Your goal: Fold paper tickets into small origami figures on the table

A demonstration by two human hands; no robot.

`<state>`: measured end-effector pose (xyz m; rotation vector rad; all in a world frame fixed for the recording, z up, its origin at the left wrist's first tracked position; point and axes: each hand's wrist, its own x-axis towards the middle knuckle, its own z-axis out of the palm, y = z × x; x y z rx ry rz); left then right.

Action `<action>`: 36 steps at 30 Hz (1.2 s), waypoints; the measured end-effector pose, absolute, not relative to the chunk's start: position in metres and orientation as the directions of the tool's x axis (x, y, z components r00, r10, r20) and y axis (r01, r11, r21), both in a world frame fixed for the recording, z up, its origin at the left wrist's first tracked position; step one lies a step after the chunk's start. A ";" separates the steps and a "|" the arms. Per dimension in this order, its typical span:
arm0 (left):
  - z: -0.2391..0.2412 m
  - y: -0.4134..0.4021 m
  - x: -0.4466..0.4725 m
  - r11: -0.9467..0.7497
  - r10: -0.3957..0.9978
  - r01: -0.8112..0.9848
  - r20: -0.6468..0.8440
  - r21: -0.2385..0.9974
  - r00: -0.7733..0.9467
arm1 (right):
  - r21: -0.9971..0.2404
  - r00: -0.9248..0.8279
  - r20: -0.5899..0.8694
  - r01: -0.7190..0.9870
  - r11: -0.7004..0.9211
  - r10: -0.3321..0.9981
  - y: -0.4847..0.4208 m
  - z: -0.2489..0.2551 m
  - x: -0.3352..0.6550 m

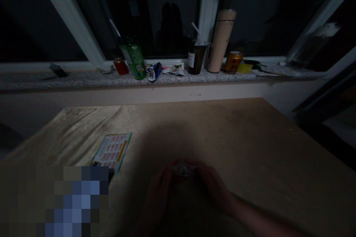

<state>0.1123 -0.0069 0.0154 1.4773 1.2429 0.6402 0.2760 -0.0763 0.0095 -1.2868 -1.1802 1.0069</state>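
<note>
In deep shadow at the near middle of the table, a small, clear, shiny thing (184,170) sits between my two hands. It looks like crumpled plastic, but the dark hides its exact kind. My left hand (160,184) curves round its left side and my right hand (211,181) round its right side, fingertips meeting it from both sides. The lower fingers and palms are lost in the dark. Left of my hands lies a printed card or booklet (112,151) with rows of red print, apart from them.
The brown tabletop (236,137) reaches to the wall below a window. On the speckled sill (167,80) stand a green bottle (136,61), a dark cup with a straw (197,59), a tall beige flask (221,42), an orange can (233,62) and wrappers. A pixelated patch covers the lower left.
</note>
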 end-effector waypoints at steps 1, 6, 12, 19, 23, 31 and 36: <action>0.016 -0.007 0.113 0.087 0.923 0.355 -0.209 0.931 0.323 | -0.995 0.142 0.075 0.083 0.063 0.987 -0.076 0.011 0.276; 0.018 -0.009 0.115 0.038 0.901 0.292 -0.159 0.956 0.404 | -0.991 0.154 0.088 0.113 0.071 0.984 -0.077 0.004 0.276; 0.020 -0.009 0.112 0.046 0.917 0.283 -0.153 0.958 0.370 | -0.992 0.241 0.077 0.117 0.050 0.968 -0.077 0.001 0.277; 0.022 -0.005 0.115 0.067 0.908 0.196 -0.141 0.978 0.396 | -0.986 0.313 0.117 0.152 0.072 0.942 -0.075 0.002 0.276; 0.022 -0.004 0.116 0.077 0.887 0.156 -0.139 0.985 0.440 | -0.981 0.315 0.139 0.175 0.087 0.939 -0.072 0.004 0.277; 0.021 -0.002 0.118 0.174 0.930 0.183 -0.223 0.968 0.292 | -0.983 0.414 0.076 0.184 -0.002 0.907 -0.069 0.003 0.279; 0.024 -0.002 0.118 0.159 0.925 0.213 -0.221 0.964 0.308 | -0.984 0.422 0.047 0.178 -0.032 0.905 -0.069 0.002 0.278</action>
